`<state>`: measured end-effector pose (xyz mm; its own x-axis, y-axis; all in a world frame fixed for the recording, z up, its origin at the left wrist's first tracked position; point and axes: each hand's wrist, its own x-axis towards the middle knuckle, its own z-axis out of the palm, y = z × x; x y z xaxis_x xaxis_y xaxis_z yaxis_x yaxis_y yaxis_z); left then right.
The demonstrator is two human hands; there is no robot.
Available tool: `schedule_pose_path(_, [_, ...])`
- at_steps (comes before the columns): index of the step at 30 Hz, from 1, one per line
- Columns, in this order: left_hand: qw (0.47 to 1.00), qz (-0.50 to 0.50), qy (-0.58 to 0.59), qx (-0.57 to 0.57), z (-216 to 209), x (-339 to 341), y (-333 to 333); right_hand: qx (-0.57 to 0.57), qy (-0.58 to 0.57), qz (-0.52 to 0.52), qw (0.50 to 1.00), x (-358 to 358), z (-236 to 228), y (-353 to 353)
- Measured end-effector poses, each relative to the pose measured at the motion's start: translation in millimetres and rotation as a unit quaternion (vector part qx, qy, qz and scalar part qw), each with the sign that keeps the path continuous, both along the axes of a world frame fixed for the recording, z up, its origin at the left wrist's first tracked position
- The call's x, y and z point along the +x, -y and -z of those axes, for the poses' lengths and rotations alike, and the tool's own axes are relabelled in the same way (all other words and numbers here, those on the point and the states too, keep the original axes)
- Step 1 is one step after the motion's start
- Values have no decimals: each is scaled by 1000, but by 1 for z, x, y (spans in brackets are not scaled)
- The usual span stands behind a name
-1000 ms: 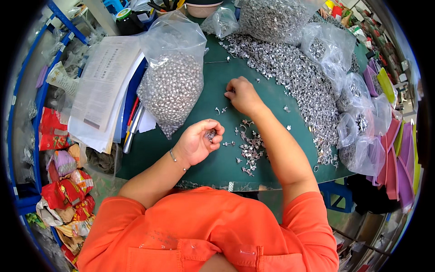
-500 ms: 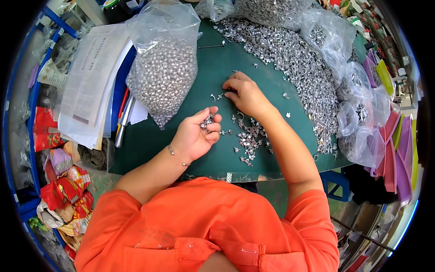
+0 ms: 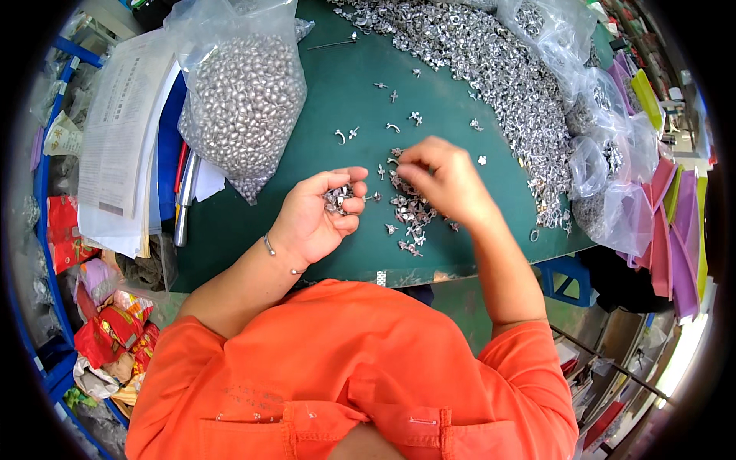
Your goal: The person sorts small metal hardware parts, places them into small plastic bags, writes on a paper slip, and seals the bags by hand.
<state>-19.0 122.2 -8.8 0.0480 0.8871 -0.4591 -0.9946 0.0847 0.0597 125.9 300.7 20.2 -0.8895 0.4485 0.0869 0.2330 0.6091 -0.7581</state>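
Cupped in my left hand (image 3: 316, 216) is a small heap of silvery metal pieces (image 3: 337, 199), held by the curled fingers, palm turned up. My right hand (image 3: 452, 180) is over the far right edge of a small pile of similar metal pieces (image 3: 412, 217), its thumb and fingers drawn together. Anything between those fingertips is hidden, and the hand is slightly blurred. Between and beyond the hands, several single pieces, such as a cross-shaped one (image 3: 415, 118) and a hook-shaped one (image 3: 340, 136), lie scattered on the green table mat (image 3: 330, 84).
A large heap of metal pieces (image 3: 506, 92) spreads along the right and far side, edged by clear plastic bags (image 3: 613, 165). At left stands a bag of silvery beads (image 3: 245, 100), beside papers (image 3: 126, 130) and pens (image 3: 184, 195). A thin rod (image 3: 333, 44) lies far off.
My right hand has drawn back rightward and nearer to me, uncovering loose pieces on the mat. The left hand keeps its cupped hold. The whole view has shifted slightly.
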Motion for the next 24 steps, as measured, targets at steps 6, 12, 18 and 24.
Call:
schedule_pose_path(6, [995,-16,-61,-78,-12,5,5,63,-27,32,997,10,15,20])
schedule_pose_path(12, [978,-26,-186,-94,-16,7,13,-256,-26,139,956,37,14,7])
schedule_pose_path(18, [839,40,-537,-79,-17,-2,-2,-139,65,137,979,42,7,5])
schedule_pose_path(24, [485,98,-869,23,-11,9,-24,-155,11,184,971,55,14,10])
